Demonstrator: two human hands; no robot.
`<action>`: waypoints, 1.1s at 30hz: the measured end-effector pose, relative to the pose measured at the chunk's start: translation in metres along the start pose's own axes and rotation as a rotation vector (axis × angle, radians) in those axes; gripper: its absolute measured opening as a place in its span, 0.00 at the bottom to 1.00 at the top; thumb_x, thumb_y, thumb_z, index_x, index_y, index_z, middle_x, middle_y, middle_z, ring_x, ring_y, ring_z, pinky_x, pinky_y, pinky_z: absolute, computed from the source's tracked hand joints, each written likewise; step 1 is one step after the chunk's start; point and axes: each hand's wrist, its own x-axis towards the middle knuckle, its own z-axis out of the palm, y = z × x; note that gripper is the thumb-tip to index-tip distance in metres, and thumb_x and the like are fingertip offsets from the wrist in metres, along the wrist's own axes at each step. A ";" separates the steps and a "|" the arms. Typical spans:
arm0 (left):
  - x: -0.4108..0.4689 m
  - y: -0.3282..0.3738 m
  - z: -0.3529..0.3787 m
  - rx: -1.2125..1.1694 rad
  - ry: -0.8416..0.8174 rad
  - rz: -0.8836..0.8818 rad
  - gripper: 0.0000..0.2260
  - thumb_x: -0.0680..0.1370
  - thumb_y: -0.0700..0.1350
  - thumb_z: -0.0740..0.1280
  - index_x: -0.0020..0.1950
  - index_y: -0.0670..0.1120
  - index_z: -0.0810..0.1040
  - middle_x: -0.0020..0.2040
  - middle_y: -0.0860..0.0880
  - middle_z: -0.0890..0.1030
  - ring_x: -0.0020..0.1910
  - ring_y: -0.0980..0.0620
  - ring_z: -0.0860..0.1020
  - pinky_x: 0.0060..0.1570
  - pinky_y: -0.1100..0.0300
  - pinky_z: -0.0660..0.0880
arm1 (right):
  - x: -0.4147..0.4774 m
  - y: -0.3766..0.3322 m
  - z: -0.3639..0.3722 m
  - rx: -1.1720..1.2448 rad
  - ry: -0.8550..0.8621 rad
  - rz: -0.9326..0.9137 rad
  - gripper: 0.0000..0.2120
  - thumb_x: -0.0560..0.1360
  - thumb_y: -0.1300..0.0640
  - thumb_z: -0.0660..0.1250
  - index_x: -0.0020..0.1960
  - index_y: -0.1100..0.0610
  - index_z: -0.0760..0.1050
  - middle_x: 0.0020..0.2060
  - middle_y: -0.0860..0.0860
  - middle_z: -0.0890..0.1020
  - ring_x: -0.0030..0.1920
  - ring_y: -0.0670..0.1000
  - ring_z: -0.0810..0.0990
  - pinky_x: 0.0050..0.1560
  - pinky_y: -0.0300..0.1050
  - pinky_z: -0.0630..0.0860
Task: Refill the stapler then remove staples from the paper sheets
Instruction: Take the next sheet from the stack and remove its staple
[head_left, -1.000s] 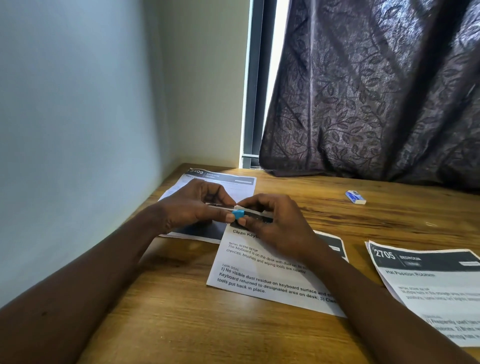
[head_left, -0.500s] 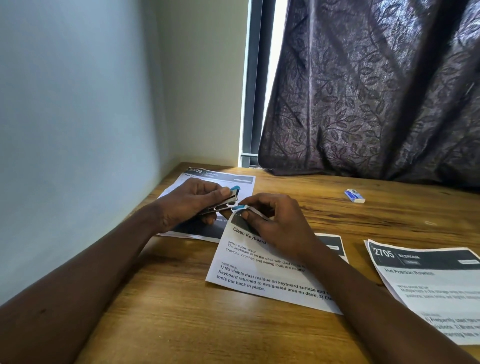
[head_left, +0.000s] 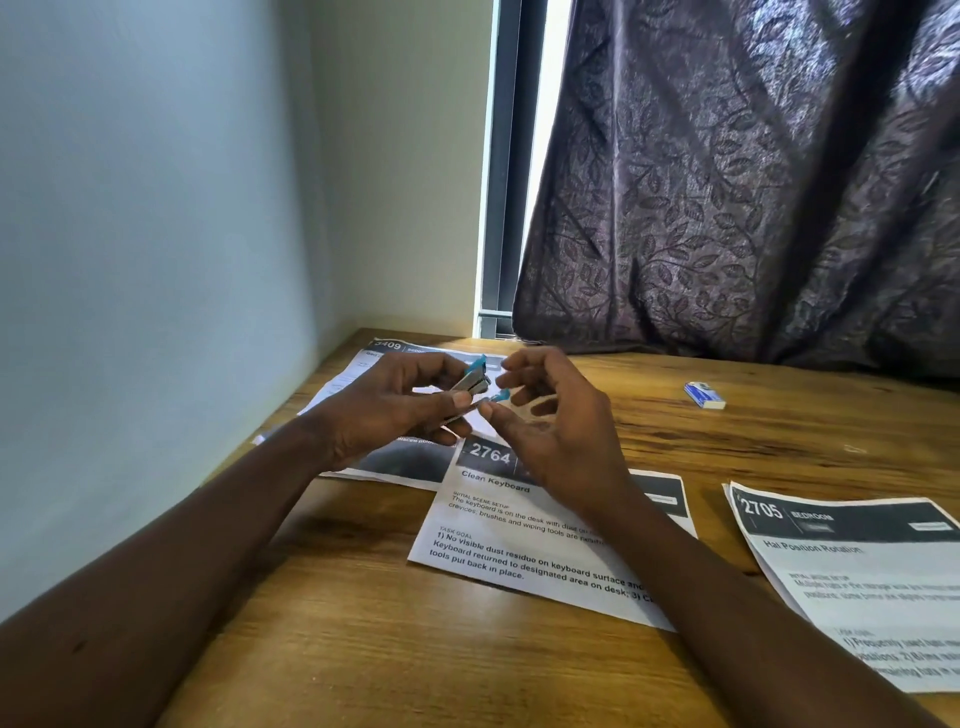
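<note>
Nearest me, the wooden bench (head_left: 363, 649) shows a wide stretch of bare grain between the two forearms. To the right lies a printed sheet headed 2705 (head_left: 857, 571), and its far side runs out of view. A strip of bare wood separates it from the middle sheet headed 2764 (head_left: 519, 551), which lies at a slant.

Both hands are raised above that sheet's top edge. The left hand (head_left: 395, 405) grips the stapler (head_left: 474, 383), which is hinged open so its two blue-tipped arms splay toward the right hand (head_left: 556, 431). That hand's fingers are loosely curved about the lower blue tip, but I cannot tell whether they touch it.

Behind them, a third sheet (head_left: 363, 364) lies close to the left wall (head_left: 156, 260), its near corner under the middle sheet. A small blue-and-white box (head_left: 704, 395) sits well apart on open wood to the right. The dark curtain (head_left: 727, 208) hangs down to the bench's back edge.
</note>
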 end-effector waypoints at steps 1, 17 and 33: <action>0.000 0.000 0.001 0.009 -0.005 0.017 0.05 0.79 0.41 0.68 0.53 0.47 0.82 0.49 0.46 0.85 0.49 0.45 0.85 0.52 0.49 0.84 | 0.000 -0.001 -0.001 -0.003 -0.010 -0.023 0.17 0.73 0.53 0.77 0.58 0.47 0.75 0.51 0.42 0.82 0.50 0.42 0.80 0.48 0.44 0.81; 0.001 -0.013 0.004 -0.176 -0.127 -0.091 0.11 0.78 0.47 0.65 0.53 0.43 0.82 0.41 0.45 0.83 0.38 0.53 0.80 0.41 0.59 0.79 | 0.003 -0.001 -0.002 0.087 -0.100 -0.065 0.13 0.70 0.57 0.80 0.50 0.52 0.78 0.36 0.43 0.78 0.34 0.42 0.75 0.35 0.35 0.73; 0.003 -0.007 0.003 -0.412 0.049 -0.151 0.11 0.80 0.49 0.62 0.59 0.45 0.76 0.46 0.44 0.81 0.39 0.46 0.82 0.35 0.57 0.81 | 0.003 -0.005 -0.001 0.117 -0.172 -0.050 0.12 0.70 0.58 0.80 0.46 0.54 0.77 0.39 0.47 0.82 0.40 0.45 0.81 0.41 0.37 0.79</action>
